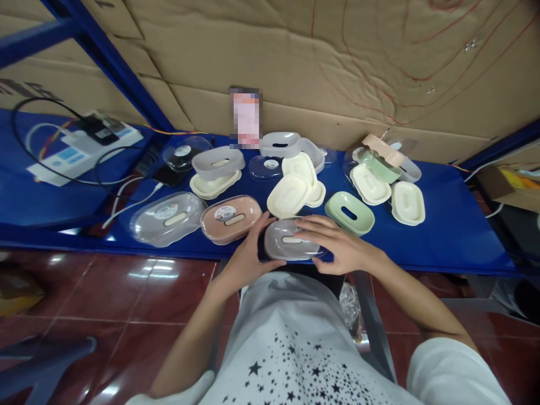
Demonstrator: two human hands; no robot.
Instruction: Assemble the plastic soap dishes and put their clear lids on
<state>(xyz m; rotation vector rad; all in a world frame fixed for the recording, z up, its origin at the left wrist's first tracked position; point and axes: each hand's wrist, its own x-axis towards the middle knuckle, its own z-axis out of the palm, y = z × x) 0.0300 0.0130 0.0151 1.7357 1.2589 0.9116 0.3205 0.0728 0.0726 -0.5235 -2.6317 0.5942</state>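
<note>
At the table's front edge, a grey oval soap dish (278,247) with a clear lid and a cream insert lies between my hands. My left hand (252,250) grips its left end, thumb along the near side and fingers at the far side. Over the right end, my right hand (337,242) is closed with fingers on the clear lid and thumb at the near edge. Just left of them lies a pink soap dish (253,209) under a clear lid with a label. A green soap dish (358,220) sits beyond my right hand, and cream inserts (287,196) are stacked behind.
A lidded grey dish (185,228) stands farther left. Grey dishes (217,161), clear lids (260,169) and more cream inserts (408,202) fill the back. A phone-like blurred rectangle (247,118) leans on the cardboard wall (295,67). Cables run from a power strip (76,157) at left.
</note>
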